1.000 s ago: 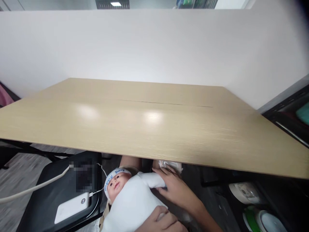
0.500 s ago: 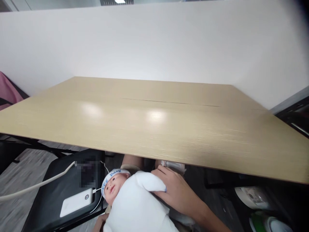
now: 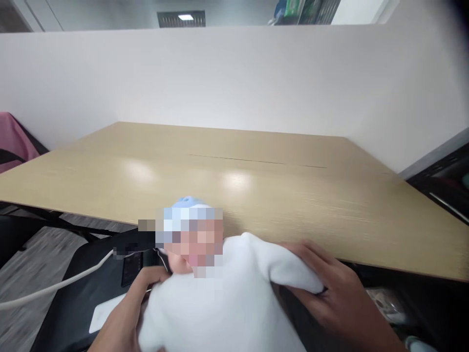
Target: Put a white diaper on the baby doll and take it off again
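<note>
A baby doll (image 3: 216,308) in a white outfit and a light blue cap (image 3: 187,201) is held in front of me at the table's near edge. Its head overlaps the tabletop from my view, and its face is blurred out. My left hand (image 3: 128,308) is closed round the side of its body, with the fingers partly hidden behind the white cloth. On the other side, my right hand (image 3: 337,293) grips the doll's outstretched sleeve, fingers behind it and thumb below. The doll's lower body is out of frame.
A wooden table (image 3: 293,195) stretches ahead to a white partition (image 3: 234,73). At lower left, a black chair seat (image 3: 69,298) carries a white power bank (image 3: 104,313) and a dark phone-like device (image 3: 131,269). A pale cable (image 3: 62,283) crosses the seat. Dark equipment (image 3: 443,176) stands at right.
The doll has come up from my lap to the table edge and moved right, turning more upright. My left hand has come into fuller view, and my right hand has moved right with the sleeve.
</note>
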Demonstrator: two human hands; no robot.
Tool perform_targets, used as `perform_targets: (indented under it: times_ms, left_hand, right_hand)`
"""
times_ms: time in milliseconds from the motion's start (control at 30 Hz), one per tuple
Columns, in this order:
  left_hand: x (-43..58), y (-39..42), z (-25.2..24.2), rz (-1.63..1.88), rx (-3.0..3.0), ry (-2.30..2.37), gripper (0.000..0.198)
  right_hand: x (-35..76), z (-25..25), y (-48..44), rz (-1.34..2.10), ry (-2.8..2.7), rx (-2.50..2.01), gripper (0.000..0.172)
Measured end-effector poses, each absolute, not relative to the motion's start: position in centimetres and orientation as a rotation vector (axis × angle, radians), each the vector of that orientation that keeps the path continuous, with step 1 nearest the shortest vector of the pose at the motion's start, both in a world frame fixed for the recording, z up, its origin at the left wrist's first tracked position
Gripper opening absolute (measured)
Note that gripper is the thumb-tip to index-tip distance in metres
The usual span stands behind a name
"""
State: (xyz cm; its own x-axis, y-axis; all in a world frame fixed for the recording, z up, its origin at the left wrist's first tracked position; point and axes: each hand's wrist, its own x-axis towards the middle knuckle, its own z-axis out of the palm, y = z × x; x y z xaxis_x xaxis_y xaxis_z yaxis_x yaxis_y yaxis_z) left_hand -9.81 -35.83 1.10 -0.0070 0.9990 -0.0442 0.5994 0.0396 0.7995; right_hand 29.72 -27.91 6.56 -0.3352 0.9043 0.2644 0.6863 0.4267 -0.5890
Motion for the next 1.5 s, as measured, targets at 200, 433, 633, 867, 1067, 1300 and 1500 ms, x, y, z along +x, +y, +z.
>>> perform_targets:
  times_ms: [200,433,633,867,1067,1300,1500]
  left_hand:
    - [-8.1,-26.4,2.1,0.632,1.913,1.437,0.067]
    - [-6.7,-17.0,1.9,0.507,2.125,1.398,0.067]
    - [-8.2,-10.5,2.3,0.328,2.346,1.382,0.059]
    - [-8.7,-4.4,0.5,0.242,2.699,1.401,0.077]
    - [-9.0,-1.1,-1.3,0.449,2.785,1.357,0.078]
    - [-9.6,2.9,-2.3,0.604,2.832,1.392,0.073]
    - [-9.6,6.4,-2.5,0.671,2.794,1.412,0.074]
  right_hand:
    - [31.4,5.4,-25.2,0.421,-1.965,-1.558,0.024]
    - [34.2,1.4,-21.5,0.358,-1.790,-1.764,0.038]
    - [35.5,0.3,-18.6,0.265,-1.841,-1.760,0.046]
    - [36.0,-0.6,-13.4,0.180,-2.030,-1.650,0.048]
    - [36.2,-0.8,-8.3,0.064,-2.113,-1.697,0.056]
    - [35.6,-1.4,-4.0,-0.013,-2.113,-1.734,0.061]
    - [35.0,-1.1,-1.1,0.005,-2.084,-1.759,0.067]
